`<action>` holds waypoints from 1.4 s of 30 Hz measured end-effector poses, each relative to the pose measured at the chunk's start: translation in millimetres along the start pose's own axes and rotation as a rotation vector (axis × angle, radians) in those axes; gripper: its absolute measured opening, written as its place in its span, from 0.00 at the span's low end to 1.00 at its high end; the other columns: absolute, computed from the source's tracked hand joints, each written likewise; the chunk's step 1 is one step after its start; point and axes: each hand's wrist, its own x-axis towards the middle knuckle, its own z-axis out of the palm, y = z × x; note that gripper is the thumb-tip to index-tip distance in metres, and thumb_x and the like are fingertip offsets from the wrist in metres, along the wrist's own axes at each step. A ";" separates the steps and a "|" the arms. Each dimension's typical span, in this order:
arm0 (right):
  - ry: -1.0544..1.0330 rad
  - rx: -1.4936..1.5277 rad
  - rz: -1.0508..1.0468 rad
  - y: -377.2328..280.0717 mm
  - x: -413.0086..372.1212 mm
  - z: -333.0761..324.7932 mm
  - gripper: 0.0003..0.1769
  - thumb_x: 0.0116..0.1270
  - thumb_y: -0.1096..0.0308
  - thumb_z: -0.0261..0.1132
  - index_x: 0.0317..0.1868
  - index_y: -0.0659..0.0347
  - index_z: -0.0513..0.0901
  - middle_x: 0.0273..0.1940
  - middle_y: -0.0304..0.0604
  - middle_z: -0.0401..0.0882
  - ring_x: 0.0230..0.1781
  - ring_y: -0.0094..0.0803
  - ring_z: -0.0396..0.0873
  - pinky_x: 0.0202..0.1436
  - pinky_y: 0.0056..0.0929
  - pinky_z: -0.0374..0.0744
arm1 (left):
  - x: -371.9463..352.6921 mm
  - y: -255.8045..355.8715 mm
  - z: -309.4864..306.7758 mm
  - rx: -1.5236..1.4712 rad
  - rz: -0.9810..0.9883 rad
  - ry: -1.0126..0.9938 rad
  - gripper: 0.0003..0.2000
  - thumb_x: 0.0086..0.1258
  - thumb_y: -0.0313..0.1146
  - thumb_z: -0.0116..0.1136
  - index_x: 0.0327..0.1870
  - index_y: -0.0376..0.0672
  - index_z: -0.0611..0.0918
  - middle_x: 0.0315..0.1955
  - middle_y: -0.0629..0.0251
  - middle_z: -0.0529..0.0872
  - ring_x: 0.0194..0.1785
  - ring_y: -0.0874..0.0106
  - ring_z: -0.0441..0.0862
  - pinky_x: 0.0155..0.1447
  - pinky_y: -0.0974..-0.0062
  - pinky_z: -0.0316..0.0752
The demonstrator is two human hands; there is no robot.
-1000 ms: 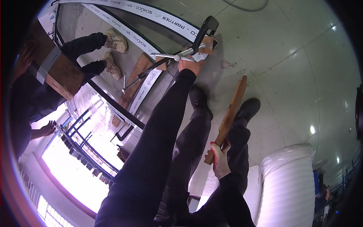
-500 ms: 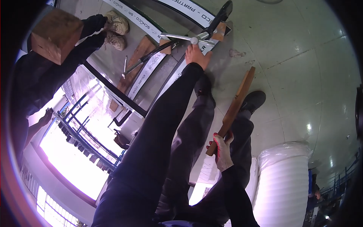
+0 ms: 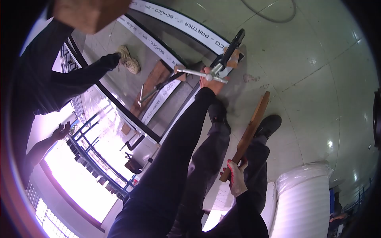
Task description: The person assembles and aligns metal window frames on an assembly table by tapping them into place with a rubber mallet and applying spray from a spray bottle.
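Note:
My left hand is at the metal clamp, its fingers closed near the screw and partly hidden by the T-handle. A small wooden block sits by the clamp at the end of the white-taped frame. My right hand, pale with red at the fingers, is closed round the lower end of a long, notched wooden piece, which points up and away over my right leg.
A second clamp lies across a wooden board and the frame. At the left stands another person, one hand held out. A large wooden block looms at the top left. A plastic-wrapped roll stands lower right.
The view has shifted, so the floor and frame sit lower. My left hand now lies more under the clamp's handle. The other person's legs have moved apart. My right hand keeps the wooden piece.

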 end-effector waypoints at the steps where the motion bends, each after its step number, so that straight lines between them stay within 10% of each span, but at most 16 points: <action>1: -0.006 0.007 0.000 1.2 0.6 0.4 0.51 0.67 0.69 0.70 0.76 0.45 0.41 0.47 0.45 0.74 0.36 0.31 0.79 0.38 0.34 0.82 | 6.7 0.4 -2.8 0.001 0.008 -0.055 0.48 0.51 0.60 0.76 0.61 0.27 0.70 0.56 0.41 0.77 0.64 0.50 0.77 0.67 0.56 0.72; 11: -0.023 0.038 0.038 -5.7 -2.2 -2.9 0.51 0.67 0.69 0.70 0.76 0.41 0.41 0.47 0.45 0.74 0.35 0.31 0.79 0.38 0.36 0.84 | 41.4 -29.5 3.9 0.030 0.240 -0.209 0.61 0.36 0.61 0.82 0.70 0.32 0.64 0.58 0.44 0.76 0.64 0.49 0.76 0.68 0.58 0.74; 19: -0.032 0.012 0.053 -10.7 -5.1 -3.0 0.50 0.67 0.66 0.69 0.76 0.39 0.41 0.51 0.45 0.71 0.38 0.33 0.79 0.40 0.39 0.85 | 37.0 -23.6 -1.3 0.084 0.165 -0.232 0.58 0.47 0.53 0.78 0.76 0.31 0.58 0.70 0.34 0.66 0.74 0.45 0.66 0.77 0.57 0.62; 30: -0.048 -0.038 0.031 4.3 7.5 -16.6 0.49 0.68 0.62 0.68 0.77 0.34 0.42 0.57 0.45 0.66 0.44 0.38 0.80 0.44 0.45 0.87 | 34.4 -13.4 -10.5 0.211 0.137 -0.266 0.45 0.49 0.49 0.77 0.67 0.33 0.70 0.59 0.43 0.80 0.65 0.52 0.78 0.71 0.64 0.71; 42: -0.072 0.059 0.004 -9.5 -3.9 -8.1 0.52 0.67 0.65 0.71 0.76 0.45 0.39 0.49 0.45 0.73 0.40 0.31 0.79 0.43 0.37 0.84 | 24.2 15.8 -40.2 0.233 0.048 -0.401 0.55 0.49 0.50 0.77 0.71 0.22 0.58 0.64 0.33 0.71 0.69 0.51 0.74 0.71 0.66 0.71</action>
